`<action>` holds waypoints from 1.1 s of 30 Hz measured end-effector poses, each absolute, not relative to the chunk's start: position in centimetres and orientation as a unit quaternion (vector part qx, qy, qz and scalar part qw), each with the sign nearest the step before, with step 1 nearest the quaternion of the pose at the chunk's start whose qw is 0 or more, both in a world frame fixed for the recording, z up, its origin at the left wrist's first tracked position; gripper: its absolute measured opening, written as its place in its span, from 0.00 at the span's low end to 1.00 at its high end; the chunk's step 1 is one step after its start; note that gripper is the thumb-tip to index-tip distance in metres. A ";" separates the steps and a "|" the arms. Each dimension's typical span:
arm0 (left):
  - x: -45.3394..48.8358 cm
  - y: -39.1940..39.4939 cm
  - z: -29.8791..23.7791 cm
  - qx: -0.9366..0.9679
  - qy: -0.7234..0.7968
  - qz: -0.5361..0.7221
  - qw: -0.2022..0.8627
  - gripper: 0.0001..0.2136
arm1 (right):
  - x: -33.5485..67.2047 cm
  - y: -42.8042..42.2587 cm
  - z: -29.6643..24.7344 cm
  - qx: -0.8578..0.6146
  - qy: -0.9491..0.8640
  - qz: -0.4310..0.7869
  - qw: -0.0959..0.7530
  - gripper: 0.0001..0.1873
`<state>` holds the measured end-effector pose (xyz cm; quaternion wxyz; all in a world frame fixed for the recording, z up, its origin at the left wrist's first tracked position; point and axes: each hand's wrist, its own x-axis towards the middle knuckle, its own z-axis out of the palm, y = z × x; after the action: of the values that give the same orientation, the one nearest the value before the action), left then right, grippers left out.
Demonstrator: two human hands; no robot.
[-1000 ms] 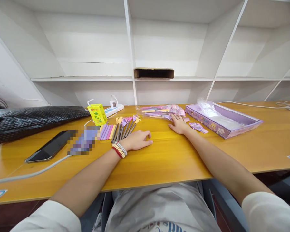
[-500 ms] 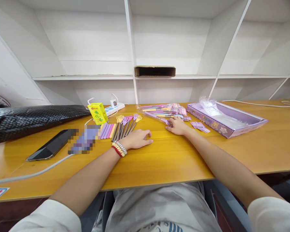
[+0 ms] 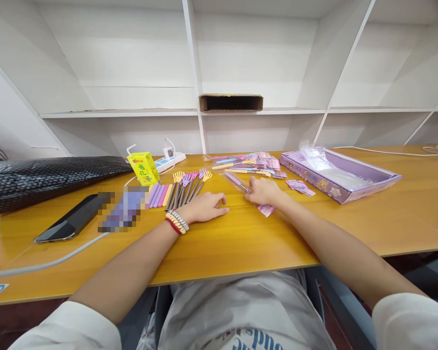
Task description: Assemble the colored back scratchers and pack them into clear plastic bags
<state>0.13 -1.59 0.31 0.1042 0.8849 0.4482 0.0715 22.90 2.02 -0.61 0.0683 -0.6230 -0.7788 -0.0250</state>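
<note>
Nearer me than before, the bagged purple stick sat just before the pile; my right hand pinched its end, probably to keep it apart; my left hand, loosely spread, empty, rested on the worktop.

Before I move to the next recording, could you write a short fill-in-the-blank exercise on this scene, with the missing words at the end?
1. The right hand holds a wrapped stick coloured ____.
2. Bands circle the person's ____ wrist.
3. The drink carton is mostly ____.
4. The cardboard box sits on a shelf coloured ____.

Missing words: purple; left; yellow; white.
</note>
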 end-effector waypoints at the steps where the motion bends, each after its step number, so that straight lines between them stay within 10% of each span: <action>1: 0.1 -1.6 0.3 0.885 0.449 0.071 0.104 0.18 | 22.8 2.0 -0.7 -0.626 -0.776 -0.024 0.065 0.24; 20: 0.2 -1.9 0.4 0.868 0.466 0.105 0.135 0.24 | 23.0 2.2 -1.4 -0.489 -0.771 0.210 0.349 0.09; 33: 1.2 -1.0 -0.4 0.804 0.429 0.261 0.319 0.19 | 20.8 -0.7 -0.9 -0.265 -0.873 0.349 0.212 0.19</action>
<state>1.24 -1.02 -0.37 0.3185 0.8043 0.4287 0.2605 20.75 -0.67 -0.92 0.2121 -0.2654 -0.8734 0.3490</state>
